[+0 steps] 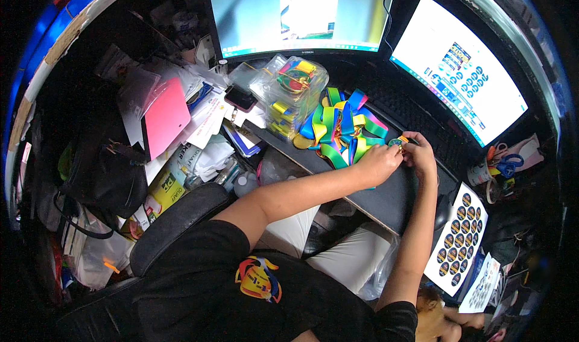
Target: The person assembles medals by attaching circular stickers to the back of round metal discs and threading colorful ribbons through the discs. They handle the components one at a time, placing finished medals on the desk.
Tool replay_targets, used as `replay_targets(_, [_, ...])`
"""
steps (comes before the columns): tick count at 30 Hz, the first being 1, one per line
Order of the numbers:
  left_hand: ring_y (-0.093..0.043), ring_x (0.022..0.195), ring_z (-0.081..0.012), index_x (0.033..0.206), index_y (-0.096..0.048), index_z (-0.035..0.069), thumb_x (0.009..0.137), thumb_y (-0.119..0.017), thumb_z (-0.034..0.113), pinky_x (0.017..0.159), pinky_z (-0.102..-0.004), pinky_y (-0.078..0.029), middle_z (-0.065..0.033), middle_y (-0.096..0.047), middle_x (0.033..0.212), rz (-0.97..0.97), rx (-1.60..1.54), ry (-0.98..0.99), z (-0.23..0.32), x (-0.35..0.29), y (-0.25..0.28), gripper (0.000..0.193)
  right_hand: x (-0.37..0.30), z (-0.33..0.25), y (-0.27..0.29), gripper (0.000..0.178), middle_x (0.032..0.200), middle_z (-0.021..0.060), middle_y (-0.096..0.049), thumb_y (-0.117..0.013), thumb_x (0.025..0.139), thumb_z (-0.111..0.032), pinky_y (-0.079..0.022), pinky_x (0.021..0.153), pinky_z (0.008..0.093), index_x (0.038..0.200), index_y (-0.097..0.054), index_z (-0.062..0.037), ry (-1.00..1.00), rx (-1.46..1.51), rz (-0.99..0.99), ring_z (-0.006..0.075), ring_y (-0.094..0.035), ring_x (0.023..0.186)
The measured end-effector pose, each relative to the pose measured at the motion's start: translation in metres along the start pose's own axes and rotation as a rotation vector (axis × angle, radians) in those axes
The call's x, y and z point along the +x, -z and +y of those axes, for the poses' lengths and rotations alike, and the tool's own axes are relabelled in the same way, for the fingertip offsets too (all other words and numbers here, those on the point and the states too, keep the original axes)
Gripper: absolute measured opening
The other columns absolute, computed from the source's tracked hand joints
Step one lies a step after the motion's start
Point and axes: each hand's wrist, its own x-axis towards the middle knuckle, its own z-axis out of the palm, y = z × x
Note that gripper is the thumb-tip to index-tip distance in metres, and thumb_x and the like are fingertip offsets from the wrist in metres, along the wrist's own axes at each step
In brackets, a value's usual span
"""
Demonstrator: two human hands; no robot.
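Both my hands meet at the right end of a heap of medal ribbons (344, 125) in green, blue, yellow and pink. My left hand (383, 162) is closed, its fingertips pinching a small gold and green piece, apparently a medal (396, 142). From the other side my right hand (419, 152) grips the same piece, thumb and fingers bent around it. The fingers cover most of it. At the heap's left edge lies a gold medal (301, 142). Just behind it stands a clear plastic box (289, 98) with yellow and coloured ribbons inside.
A keyboard (410, 104) lies behind the ribbons, below two lit monitors (301, 16). A black mouse (444, 212) sits beside my right forearm. Sheets of round stickers (458, 239) lie at the right, near a cup with scissors (509, 164). Papers and a phone (240, 99) crowd the left.
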Motion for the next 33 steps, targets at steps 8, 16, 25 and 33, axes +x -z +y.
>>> replay_targets(8, [-0.059, 0.077, -0.0333, 0.078, -0.059, 0.003, 0.072, -0.065, 0.009, 0.068, -0.0438, -0.049, -0.0156, -0.053, 0.086, -0.074, -0.143, 0.027, 0.005, -0.004, 0.013, 0.010, 0.001, 0.016, 0.018, 0.023, 0.085, 0.0157, -0.065, -0.049, 0.087, -0.005, -0.058, 0.072, 0.0351, 0.104, -0.059, 0.0075, -0.182, 0.765, -0.054, 0.0254, -0.066, 0.074])
replay_targets(16, [-0.059, 0.085, -0.0360, 0.116, -0.052, 0.000, 0.071, -0.067, 0.003, 0.074, -0.0418, -0.050, -0.0174, -0.054, 0.094, 0.029, -0.246, 0.229, 0.025, -0.012, 0.027, 0.047, -0.018, 0.019, 0.021, 0.022, 0.086, 0.0150, -0.065, -0.062, 0.081, -0.001, -0.058, 0.062, 0.0296, 0.101, -0.058, 0.0082, -0.093, 0.703, 0.132, 0.0224, -0.066, 0.067])
replay_targets(25, [-0.060, 0.079, -0.0192, 0.114, -0.053, 0.002, 0.068, -0.073, 0.008, 0.073, -0.0314, -0.049, -0.0095, -0.061, 0.086, -0.116, -0.669, 0.557, 0.018, -0.009, 0.030, 0.051, -0.017, 0.021, 0.014, 0.021, 0.075, 0.0061, -0.066, -0.074, 0.076, -0.015, -0.050, 0.053, 0.0304, 0.092, -0.067, -0.0046, 0.011, -0.189, 0.267, 0.0134, -0.060, 0.061])
replay_targets(33, [-0.059, 0.083, -0.0296, 0.090, -0.064, 0.004, 0.074, -0.071, 0.006, 0.072, -0.0368, -0.048, -0.0132, -0.059, 0.088, 0.047, -0.526, 0.219, 0.059, -0.057, 0.075, 0.018, -0.014, 0.026, 0.012, 0.028, 0.080, 0.0148, -0.068, -0.078, 0.069, -0.027, -0.051, 0.073, 0.0369, 0.083, -0.067, -0.0051, 0.071, -0.505, 0.324, 0.0273, -0.067, 0.078])
